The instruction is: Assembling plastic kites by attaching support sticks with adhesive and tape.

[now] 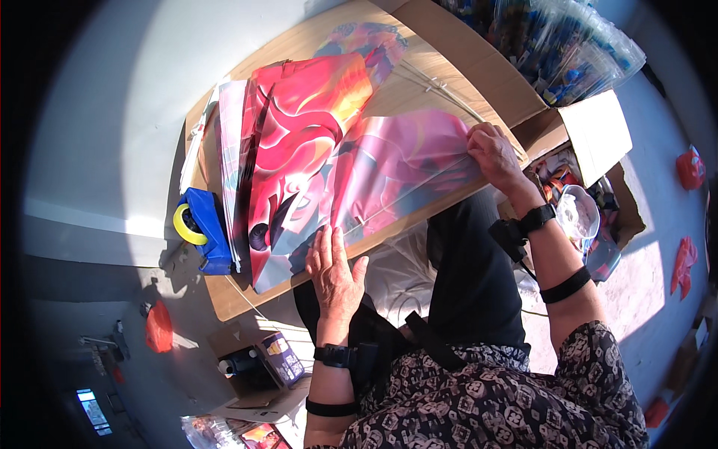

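A thin, pink printed sheet [404,150] lies across the wooden tabletop, its pale underside facing up. My right hand [493,155] pinches its right corner between thumb and fingers. Flat along the near edge, my left hand [333,271] stretches its fingers over the sheet, beside a small white piece [360,221]. A slim, straight line, perhaps a rod, runs along the sheet between my hands; I cannot tell which. To the left lies a stack of red and pink printed sheets [299,120], the upper ones brightly coloured.
Thin rods [437,84] lie at the table's far right. A blue tape dispenser [213,236] with yellow tape hangs at the left edge. An open cardboard box [598,135] holding a white tub [577,213] stands right. Clear plastic packages [568,56] pile up behind.
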The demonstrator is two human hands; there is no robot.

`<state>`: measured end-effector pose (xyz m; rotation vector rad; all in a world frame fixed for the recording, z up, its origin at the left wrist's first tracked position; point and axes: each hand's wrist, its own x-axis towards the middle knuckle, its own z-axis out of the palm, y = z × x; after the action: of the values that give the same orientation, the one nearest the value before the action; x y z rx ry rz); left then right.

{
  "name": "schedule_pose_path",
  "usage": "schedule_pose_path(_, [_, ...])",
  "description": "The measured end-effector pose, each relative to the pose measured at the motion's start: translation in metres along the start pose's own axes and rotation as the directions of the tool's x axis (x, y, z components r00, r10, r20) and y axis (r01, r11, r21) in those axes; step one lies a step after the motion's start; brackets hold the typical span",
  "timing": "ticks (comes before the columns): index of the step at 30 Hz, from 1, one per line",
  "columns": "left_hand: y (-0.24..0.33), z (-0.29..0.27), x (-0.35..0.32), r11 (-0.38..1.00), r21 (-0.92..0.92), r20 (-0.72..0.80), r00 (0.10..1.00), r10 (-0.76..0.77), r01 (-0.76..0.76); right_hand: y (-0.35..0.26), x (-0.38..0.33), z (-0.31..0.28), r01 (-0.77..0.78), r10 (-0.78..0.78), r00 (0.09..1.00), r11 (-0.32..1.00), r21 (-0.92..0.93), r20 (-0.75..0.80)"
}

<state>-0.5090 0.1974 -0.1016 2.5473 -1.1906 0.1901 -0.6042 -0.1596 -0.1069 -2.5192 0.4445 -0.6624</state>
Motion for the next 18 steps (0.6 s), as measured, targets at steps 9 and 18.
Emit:
schedule_pose_path(9, [-0.001,-0.009,0.028,0.991,-0.124,-0.129,0.989,-0.072,0.056,-0.019,0.013,-0.031,-0.177,0.175,0.984,0.914,0.364,0.039])
schedule_pose_path(18, [-0.023,-0.032,0.073,0.998,0.01,-0.351,0.934,0.063,-0.063,0.014,0.016,-0.018,-0.408,0.477,0.846,0.867,0.286,-0.238])
